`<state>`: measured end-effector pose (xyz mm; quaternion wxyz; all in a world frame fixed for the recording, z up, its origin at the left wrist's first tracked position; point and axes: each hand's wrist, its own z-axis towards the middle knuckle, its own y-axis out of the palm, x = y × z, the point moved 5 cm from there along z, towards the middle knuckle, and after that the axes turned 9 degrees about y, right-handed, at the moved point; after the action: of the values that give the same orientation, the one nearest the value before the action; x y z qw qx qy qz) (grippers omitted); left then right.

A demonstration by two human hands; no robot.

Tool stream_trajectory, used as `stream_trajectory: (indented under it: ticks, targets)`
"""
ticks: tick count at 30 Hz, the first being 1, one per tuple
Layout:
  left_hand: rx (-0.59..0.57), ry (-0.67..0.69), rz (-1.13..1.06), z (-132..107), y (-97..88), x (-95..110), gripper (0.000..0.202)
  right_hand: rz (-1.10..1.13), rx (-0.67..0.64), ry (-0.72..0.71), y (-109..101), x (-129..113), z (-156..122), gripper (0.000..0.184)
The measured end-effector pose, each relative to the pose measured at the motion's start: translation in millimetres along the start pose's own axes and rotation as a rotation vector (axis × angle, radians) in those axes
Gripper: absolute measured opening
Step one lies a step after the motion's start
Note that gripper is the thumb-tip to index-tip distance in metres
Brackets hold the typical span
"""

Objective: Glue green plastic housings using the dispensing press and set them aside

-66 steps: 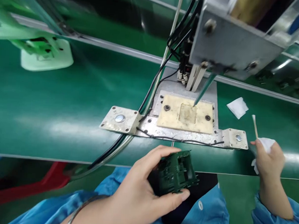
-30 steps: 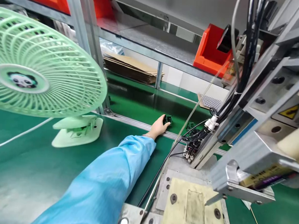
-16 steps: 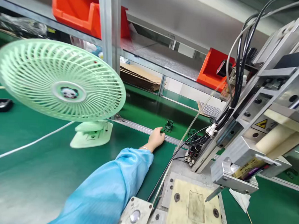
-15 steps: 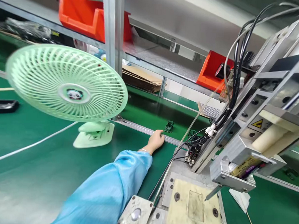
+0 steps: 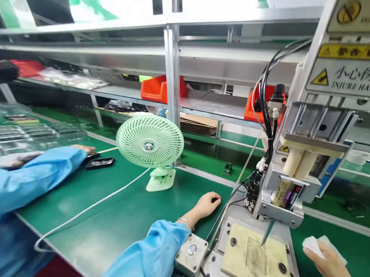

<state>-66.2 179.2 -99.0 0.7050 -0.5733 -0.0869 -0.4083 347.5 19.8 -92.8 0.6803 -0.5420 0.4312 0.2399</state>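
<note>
My left hand (image 5: 207,205), in a blue sleeve with a bracelet at the wrist, rests on the green tabletop (image 5: 132,218) left of the machine's cables. Its fingers are curled; whatever lies under them is hidden. At the lower right my right hand (image 5: 328,261) grips a crumpled white tissue (image 5: 333,246). Between both hands stands a dispensing machine, its needle (image 5: 267,232) pointing down over a cream fixture plate (image 5: 239,259) with a shallow rectangular recess. A metal button box (image 5: 191,253) sits beside my left wrist. Beyond that hand lies a small green circuit board (image 5: 228,169).
A pale green fan (image 5: 151,141) stands left of centre, its white cord (image 5: 99,206) trailing across the table. Black cables (image 5: 265,117) run down the machine. A co-worker's blue sleeve (image 5: 42,177) reaches in at left, near a black tray (image 5: 99,163). Red bins (image 5: 155,89) sit on the shelf.
My left hand has drawn back from the rail near the circuit board. My right hand has come into view holding the tissue. The view has levelled and widened, bringing in the co-worker.
</note>
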Motion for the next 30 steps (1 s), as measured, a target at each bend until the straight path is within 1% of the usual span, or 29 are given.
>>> stream_trajectory:
  ticks: [2,3,4,8,12,17,21,30]
  targets:
    - [-0.003,-0.023,0.002,1,0.4,-3,0.023,0.002,-0.302,-0.032,19,4,-3,0.049]
    - [-0.005,-0.025,0.002,2,0.7,-4,0.024,0.010,-0.408,-0.046,25,3,-5,0.050]
    - [-0.008,-0.022,0.001,3,0.9,-5,0.024,0.021,-0.460,-0.057,28,1,-6,0.050]
    - [-0.006,0.023,0.003,5,-1.1,-5,0.025,0.067,-0.469,-0.043,27,-10,-6,0.044]
    - [-0.006,0.057,0.014,6,-3.8,-4,0.033,0.117,-0.558,0.004,31,-16,-11,0.039]
    - [-0.029,0.067,0.013,8,-2.6,-6,0.038,0.134,-0.504,0.035,28,-13,-9,0.036]
    - [-0.042,0.064,0.001,9,-1.3,-6,0.039,0.125,-0.489,0.065,26,-9,-7,0.034]
    - [-0.024,0.058,0.006,8,-2.8,-3,0.039,0.096,-0.449,0.070,26,-5,-6,0.031]
